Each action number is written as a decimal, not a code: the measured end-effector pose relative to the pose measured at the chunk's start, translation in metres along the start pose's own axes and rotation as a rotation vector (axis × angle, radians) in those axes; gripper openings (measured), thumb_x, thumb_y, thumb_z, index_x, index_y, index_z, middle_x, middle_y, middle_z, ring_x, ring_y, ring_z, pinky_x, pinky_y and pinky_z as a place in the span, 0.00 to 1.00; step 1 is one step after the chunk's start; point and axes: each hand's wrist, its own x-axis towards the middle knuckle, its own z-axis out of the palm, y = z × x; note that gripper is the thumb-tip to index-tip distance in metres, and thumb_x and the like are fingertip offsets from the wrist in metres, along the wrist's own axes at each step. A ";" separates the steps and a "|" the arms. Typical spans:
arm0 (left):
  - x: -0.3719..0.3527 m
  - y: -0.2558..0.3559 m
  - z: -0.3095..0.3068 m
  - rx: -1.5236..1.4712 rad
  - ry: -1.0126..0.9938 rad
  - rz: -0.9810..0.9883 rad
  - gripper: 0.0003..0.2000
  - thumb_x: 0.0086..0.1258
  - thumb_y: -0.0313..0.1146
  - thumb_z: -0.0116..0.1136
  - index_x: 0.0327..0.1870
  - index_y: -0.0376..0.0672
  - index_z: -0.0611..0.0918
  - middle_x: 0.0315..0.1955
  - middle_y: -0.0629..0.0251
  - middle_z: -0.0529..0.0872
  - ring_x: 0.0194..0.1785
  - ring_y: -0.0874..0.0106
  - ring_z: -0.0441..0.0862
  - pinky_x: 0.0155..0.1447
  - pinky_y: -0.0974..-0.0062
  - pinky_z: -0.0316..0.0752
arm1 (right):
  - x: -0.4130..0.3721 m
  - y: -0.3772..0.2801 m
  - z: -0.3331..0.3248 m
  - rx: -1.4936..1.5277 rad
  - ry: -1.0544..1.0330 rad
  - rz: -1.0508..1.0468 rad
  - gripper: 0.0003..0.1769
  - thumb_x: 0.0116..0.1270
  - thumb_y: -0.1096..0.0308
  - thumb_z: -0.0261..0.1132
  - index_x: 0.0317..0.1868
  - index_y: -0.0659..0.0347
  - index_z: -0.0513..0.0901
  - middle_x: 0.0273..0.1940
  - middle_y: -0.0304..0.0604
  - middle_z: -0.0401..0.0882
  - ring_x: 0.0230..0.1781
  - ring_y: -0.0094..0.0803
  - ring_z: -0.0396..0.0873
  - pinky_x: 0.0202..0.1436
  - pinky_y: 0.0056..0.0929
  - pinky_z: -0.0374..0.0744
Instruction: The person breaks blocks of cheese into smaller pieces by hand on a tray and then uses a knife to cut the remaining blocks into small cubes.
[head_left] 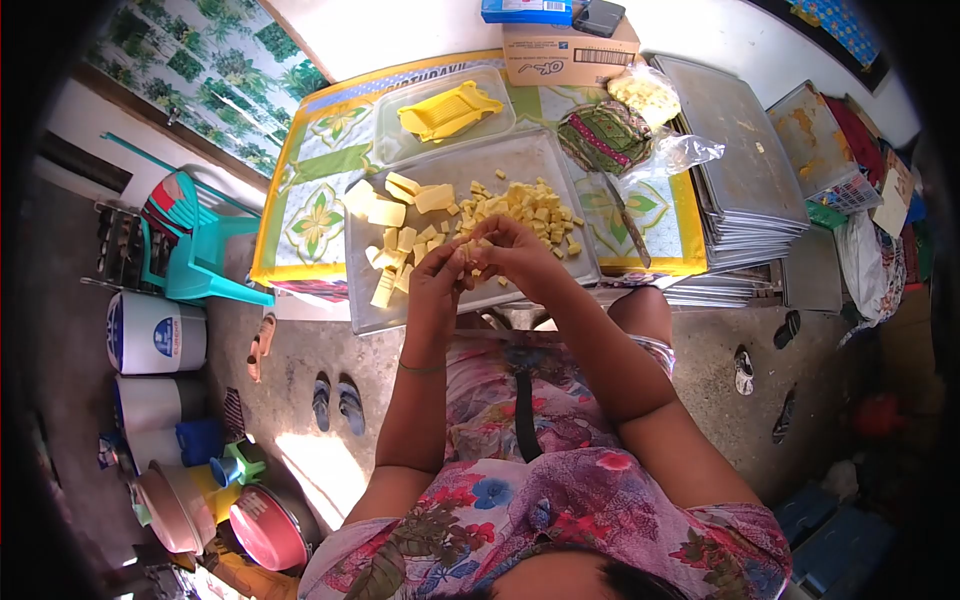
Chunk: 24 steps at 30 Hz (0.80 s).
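Both hands meet over the front of a metal tray that lies on the covered table. My left hand and my right hand have their fingers pinched together around a small pale yellow piece, largely hidden by the fingers. Larger yellow blocks sit at the tray's left side. A heap of small yellow cubes spreads behind and to the right of my hands. Behind the tray, a yellow ridged object rests in a clear plastic container.
A knife lies right of the tray, beside a patterned cloth and a plastic bag of yellow pieces. Stacked metal trays stand at the right, a cardboard box at the back, and a teal chair at the left.
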 end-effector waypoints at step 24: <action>0.047 0.016 -0.143 1.402 0.276 0.246 0.21 0.56 0.30 0.67 0.52 0.37 0.81 0.48 0.52 0.84 0.51 0.60 0.82 0.57 0.66 0.75 | 0.038 0.019 -0.005 -0.194 0.266 -0.127 0.19 0.62 0.73 0.63 0.54 0.65 0.77 0.46 0.37 0.77 0.41 0.19 0.73 0.47 0.19 0.72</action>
